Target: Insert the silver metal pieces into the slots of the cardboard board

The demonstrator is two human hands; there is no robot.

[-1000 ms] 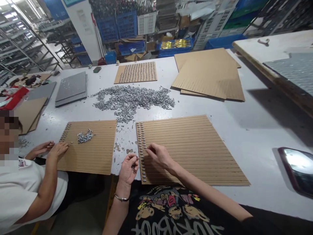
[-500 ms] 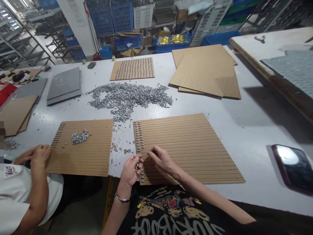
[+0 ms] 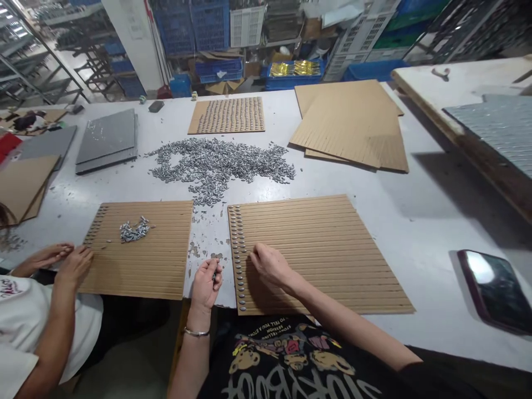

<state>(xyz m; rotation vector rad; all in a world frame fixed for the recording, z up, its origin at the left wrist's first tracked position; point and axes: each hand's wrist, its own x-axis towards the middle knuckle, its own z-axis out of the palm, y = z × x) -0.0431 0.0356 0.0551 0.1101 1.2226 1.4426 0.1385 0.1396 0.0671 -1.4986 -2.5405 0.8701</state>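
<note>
Small metal pieces (image 3: 214, 275) are being pinched in left hand (image 3: 205, 285) fingers; right hand (image 3: 270, 265) fingers pressed on slotted board (image 3: 320, 255); pieces risk being dropped off the surface (image 3: 415, 221) edge.

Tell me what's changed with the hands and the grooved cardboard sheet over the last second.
The right hand has slid slightly down the column of metal pieces at the left edge of the grooved cardboard sheet. The left hand stays cupped beside that edge, holding small pieces. Sheet and loose pile are unchanged.
</note>
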